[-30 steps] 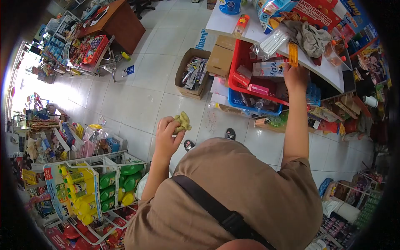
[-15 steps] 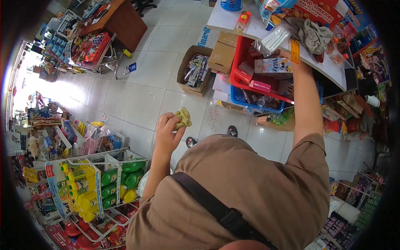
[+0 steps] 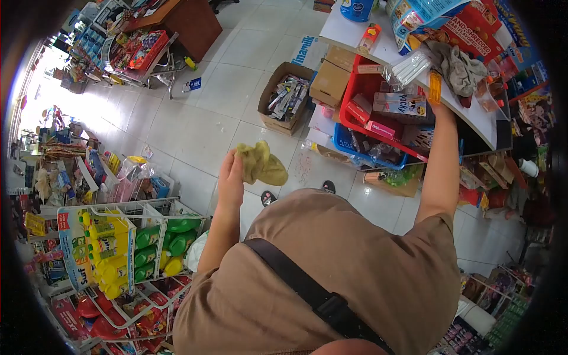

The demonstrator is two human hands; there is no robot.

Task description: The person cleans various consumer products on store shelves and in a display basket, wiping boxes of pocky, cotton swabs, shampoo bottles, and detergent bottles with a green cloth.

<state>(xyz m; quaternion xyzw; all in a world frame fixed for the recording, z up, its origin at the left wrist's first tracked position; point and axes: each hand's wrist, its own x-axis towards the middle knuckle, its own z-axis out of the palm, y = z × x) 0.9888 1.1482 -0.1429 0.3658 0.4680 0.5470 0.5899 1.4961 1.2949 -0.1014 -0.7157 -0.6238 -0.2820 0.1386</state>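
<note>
A crumpled yellow-green cloth [image 3: 263, 165] hangs from my left hand [image 3: 231, 174], whose fingers are closed on its edge above the floor. My right hand [image 3: 439, 109] reaches to the right side of a red basket [image 3: 349, 89], under the edge of a white tabletop [image 3: 387, 50]. Its fingers are mostly hidden behind an upright orange-yellow item [image 3: 435, 87], so I cannot make out whether they hold anything. A Pocky box [image 3: 397, 104] stands in the basket just left of that hand, with a pink box [image 3: 383, 130] in front.
Below the red basket sits a blue basket [image 3: 349, 145]. An open cardboard box [image 3: 278, 124] of small packets stands on the tiled floor. On the tabletop lie a grey cloth [image 3: 461, 71] and wrapped white straws [image 3: 410, 68]. A rack of yellow and green bottles [image 3: 109, 248] is at left.
The yellow-green cloth has dropped open from a bunched shape and hangs lower. My right hand has drawn back slightly from behind the Pocky box toward the right.
</note>
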